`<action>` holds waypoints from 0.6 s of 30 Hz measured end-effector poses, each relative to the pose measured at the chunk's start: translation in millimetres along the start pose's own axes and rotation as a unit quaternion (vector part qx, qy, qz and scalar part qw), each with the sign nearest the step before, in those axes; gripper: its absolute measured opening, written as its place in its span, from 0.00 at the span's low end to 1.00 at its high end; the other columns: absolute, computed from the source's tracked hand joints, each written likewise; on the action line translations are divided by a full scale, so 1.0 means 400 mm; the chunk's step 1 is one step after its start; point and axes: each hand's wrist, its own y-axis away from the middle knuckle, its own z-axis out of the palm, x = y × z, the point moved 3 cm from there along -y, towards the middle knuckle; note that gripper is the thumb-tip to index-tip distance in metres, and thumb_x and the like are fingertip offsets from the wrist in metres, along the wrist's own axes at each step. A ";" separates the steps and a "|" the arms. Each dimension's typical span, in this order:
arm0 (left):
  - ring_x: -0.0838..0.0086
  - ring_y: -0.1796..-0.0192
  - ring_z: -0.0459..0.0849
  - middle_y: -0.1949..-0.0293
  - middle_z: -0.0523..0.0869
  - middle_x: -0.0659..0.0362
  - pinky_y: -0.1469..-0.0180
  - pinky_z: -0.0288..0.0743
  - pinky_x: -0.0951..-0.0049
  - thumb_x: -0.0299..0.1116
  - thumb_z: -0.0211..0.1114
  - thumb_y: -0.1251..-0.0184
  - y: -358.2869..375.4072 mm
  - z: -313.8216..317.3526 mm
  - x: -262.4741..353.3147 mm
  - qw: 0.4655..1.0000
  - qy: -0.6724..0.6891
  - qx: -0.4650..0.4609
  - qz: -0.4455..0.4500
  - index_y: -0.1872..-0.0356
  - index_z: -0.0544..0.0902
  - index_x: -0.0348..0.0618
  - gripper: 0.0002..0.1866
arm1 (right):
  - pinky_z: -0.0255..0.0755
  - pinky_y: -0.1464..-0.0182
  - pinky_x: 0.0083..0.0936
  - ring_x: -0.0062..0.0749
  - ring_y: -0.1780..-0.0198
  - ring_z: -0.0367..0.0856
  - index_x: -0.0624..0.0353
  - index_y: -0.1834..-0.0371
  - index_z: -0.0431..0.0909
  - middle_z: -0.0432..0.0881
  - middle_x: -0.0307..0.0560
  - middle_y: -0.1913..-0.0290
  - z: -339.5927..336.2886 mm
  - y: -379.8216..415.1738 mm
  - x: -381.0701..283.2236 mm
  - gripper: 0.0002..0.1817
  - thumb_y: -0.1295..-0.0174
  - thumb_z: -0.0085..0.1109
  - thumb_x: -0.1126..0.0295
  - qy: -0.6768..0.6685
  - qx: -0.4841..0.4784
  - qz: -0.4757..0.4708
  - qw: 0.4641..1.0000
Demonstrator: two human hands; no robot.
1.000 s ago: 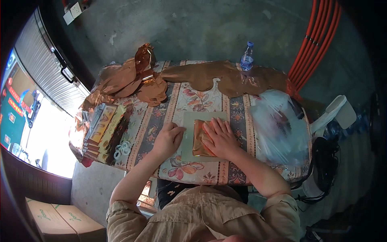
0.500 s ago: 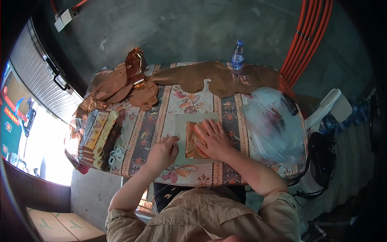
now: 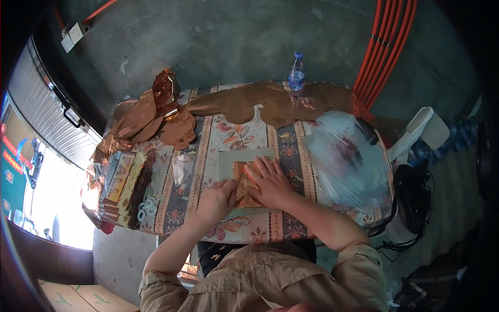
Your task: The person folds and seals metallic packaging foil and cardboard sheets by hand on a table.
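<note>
In the head view, our right hand (image 3: 269, 184) lies flat, fingers spread, gripping nothing, over the coppery packet (image 3: 243, 198); our left hand (image 3: 218, 199) curls at its edge, any pinch unclear. We should press evenly against the sheet (image 3: 225, 162) beneath.

The packet (image 3: 243, 197) looks like glossy foil (metallic in sheen), the bags (image 3: 343, 169) shiny plastic.

On the tabletop (image 3: 205, 171), the right fingers (image 3: 267, 167) spread flat over the packet (image 3: 244, 199); the left fingers (image 3: 226, 188) curl at its left edge, grip unclear. Beneath the packet, a sheet (image 3: 228, 156); beyond it, foil (image 3: 239, 105) and a bottle (image 3: 296, 80); left of it, rings (image 3: 147, 209); right, bags (image 3: 345, 164).
</note>
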 end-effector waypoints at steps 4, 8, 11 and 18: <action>0.54 0.65 0.85 0.65 0.84 0.48 0.62 0.78 0.61 0.28 0.63 0.36 0.001 -0.036 -0.010 0.999 0.040 -0.027 -0.025 0.52 0.80 0.38 0.12 | 0.42 0.24 0.52 0.58 0.24 0.53 0.51 0.24 0.59 0.57 0.63 0.25 0.000 0.000 0.000 0.35 0.31 0.49 0.47 0.000 -0.008 0.006 1.000; 0.57 0.60 0.85 0.59 0.84 0.48 0.58 0.78 0.66 0.27 0.65 0.38 -0.043 -0.060 -0.059 0.998 0.050 -0.009 -0.029 0.49 0.80 0.36 0.16 | 0.41 0.23 0.52 0.58 0.23 0.52 0.51 0.24 0.59 0.57 0.63 0.25 0.012 0.001 0.003 0.35 0.31 0.48 0.47 -0.006 0.001 0.005 1.000; 0.55 0.45 0.80 0.45 0.79 0.45 0.44 0.74 0.62 0.30 0.66 0.37 -0.082 -0.049 -0.074 1.000 0.017 -0.006 0.019 0.47 0.80 0.37 0.18 | 0.40 0.23 0.51 0.57 0.23 0.51 0.51 0.24 0.59 0.57 0.63 0.25 0.008 -0.002 0.003 0.35 0.31 0.47 0.46 0.002 -0.010 0.014 1.000; 0.56 0.26 0.64 0.32 0.72 0.49 0.27 0.54 0.52 0.43 0.63 0.33 -0.097 0.038 -0.100 0.993 -0.050 -0.073 0.075 0.37 0.76 0.45 0.25 | 0.38 0.23 0.53 0.56 0.22 0.50 0.52 0.24 0.59 0.55 0.62 0.24 0.010 0.004 -0.002 0.35 0.30 0.46 0.46 0.002 -0.015 0.016 1.000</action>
